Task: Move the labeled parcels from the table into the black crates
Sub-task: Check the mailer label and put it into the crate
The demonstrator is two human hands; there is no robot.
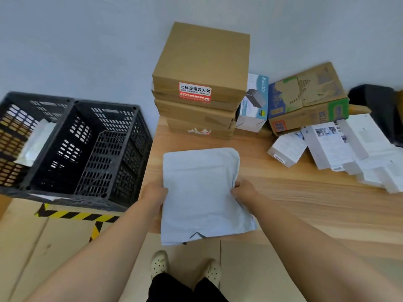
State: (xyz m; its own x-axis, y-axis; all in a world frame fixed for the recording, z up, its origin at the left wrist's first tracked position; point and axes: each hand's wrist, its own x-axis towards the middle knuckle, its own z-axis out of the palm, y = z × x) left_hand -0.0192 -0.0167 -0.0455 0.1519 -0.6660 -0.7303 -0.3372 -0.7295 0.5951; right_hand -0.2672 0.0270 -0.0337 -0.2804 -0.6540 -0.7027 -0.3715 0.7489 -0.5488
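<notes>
A flat pale grey mailer bag is held over the near left corner of the wooden table, its near end hanging past the edge. My left hand grips its left edge and my right hand grips its right edge. No label shows on its upper face. To the left stand two black slatted crates side by side: the nearer crate shows no contents, while the far left crate holds a white parcel.
A stack of brown cardboard boxes with a red and white sticker stands at the table's back. Right of it lie a white product box, a printed carton and several white boxes. Yellow-black floor tape runs below the crates.
</notes>
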